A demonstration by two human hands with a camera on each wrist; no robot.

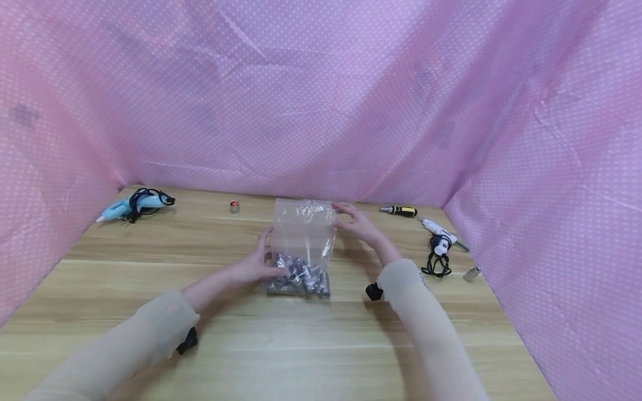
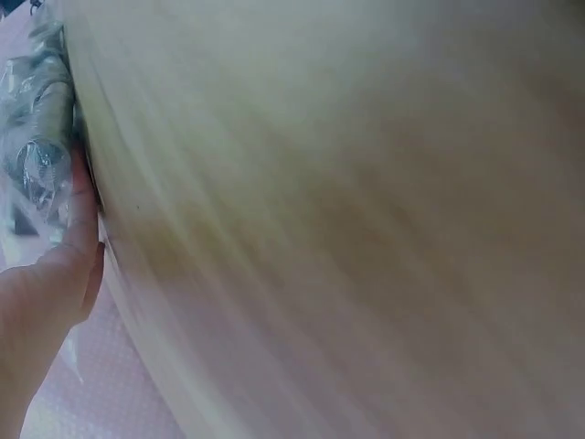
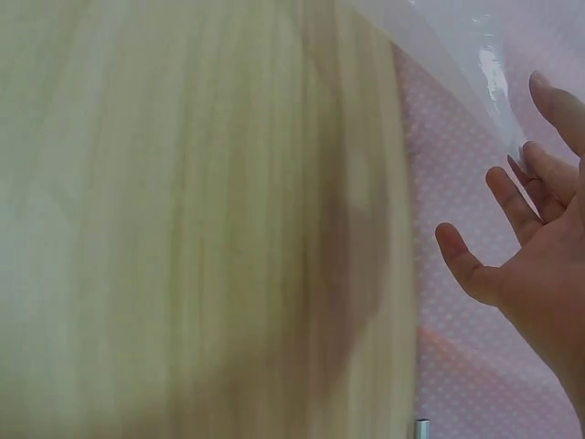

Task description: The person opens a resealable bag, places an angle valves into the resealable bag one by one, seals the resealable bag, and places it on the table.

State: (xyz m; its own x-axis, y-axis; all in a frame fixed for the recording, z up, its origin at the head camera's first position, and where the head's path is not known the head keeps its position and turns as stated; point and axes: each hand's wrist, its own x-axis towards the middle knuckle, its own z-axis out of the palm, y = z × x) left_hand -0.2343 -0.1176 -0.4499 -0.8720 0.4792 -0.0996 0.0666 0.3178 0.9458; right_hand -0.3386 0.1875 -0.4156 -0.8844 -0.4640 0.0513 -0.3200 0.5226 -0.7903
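A clear zip-lock plastic bag (image 1: 303, 228) stands tilted near the middle of the table, with several grey metal cylindrical pieces (image 1: 298, 275) gathered at its bottom. My left hand (image 1: 258, 264) grips its lower left side, the thumb across the front over the pieces and the other fingers at the side and partly hidden behind. In the left wrist view, the fingers lie along the filled part of the bag (image 2: 41, 137). My right hand (image 1: 358, 225) is at the upper right corner. The right wrist view has that bag corner (image 3: 498, 101) between two fingertips, the other fingers spread.
At the back left lies a light blue glue gun (image 1: 120, 209) with a black cord. A small metal cylinder with a red top (image 1: 234, 207) stands behind the bag's left. To the right are a yellow-black screwdriver (image 1: 403, 211), a white corded tool (image 1: 438, 231) and a metal piece (image 1: 471, 274). Pink dotted cloth (image 1: 301, 111) surrounds the table.
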